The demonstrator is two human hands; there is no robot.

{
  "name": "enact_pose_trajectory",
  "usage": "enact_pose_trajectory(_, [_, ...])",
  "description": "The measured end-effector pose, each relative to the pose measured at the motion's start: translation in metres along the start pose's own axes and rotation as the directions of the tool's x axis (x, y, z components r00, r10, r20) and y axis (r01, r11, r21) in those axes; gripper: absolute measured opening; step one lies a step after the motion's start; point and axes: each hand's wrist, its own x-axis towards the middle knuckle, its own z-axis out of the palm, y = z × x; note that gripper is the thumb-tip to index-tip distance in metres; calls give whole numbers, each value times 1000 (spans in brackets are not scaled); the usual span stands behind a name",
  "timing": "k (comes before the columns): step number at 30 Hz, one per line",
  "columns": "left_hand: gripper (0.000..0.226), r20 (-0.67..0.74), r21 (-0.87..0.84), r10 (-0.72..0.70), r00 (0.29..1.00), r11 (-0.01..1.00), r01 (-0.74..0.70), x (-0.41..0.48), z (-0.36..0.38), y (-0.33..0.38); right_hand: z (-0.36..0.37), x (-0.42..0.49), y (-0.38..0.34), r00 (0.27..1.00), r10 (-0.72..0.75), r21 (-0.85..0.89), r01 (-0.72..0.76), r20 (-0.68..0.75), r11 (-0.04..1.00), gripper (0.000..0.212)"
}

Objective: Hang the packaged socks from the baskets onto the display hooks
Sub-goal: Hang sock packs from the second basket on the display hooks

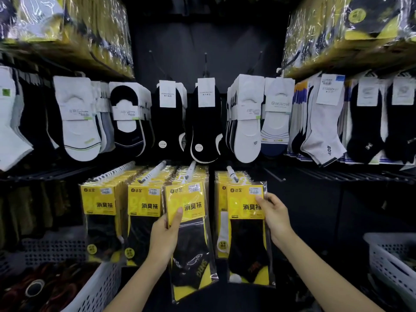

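Above the fingers (177,216), left hand (165,230) and right hand (273,213) each grip a sock pack (191,246) near hooks (191,168); threading hangers (182,178) on probably comes next

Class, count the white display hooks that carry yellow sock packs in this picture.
4, all in the bottom row of yellow sock packs: far-left hook, second hook, third hook above the left hand, fourth hook above the right hand. More may be hidden at the sides.

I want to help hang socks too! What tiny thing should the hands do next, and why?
Probably the left hand should slide its tilted yellow sock pack back along the white hook. The pack sits crooked near the hook's front tip, not yet straight, while the right hand holds the neighbouring pack.
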Motion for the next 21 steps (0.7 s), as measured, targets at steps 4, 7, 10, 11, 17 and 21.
enact_pose_trajectory(4, [43,8,34,-7,1000,999,7,0,-2,0,9,8,3,998,-10,-36,12,62,999,10])
enact_pose_trajectory(7, [29,13,27,-9,1000,1000,9,-2,-3,2,13,12,7,997,8,-28,-6,73,1000,14])
enact_pose_trajectory(10, [22,15,24,-3,1000,1000,3,-1,-4,1,16,19,10,999,25,-51,-23,47,998,16])
enact_pose_trajectory(11, [27,13,19,-2,1000,1000,2,-1,-4,0,17,21,12,999,35,-50,-33,31,998,16])
enact_pose_trajectory(17, [39,28,-14,-13,1000,1000,13,-4,1,-3,14,30,30,988,80,-120,-96,-136,988,25])
enact_pose_trajectory(21, [28,53,-49,-18,998,999,20,-8,4,-1,5,22,43,975,134,-151,-161,-176,975,27])
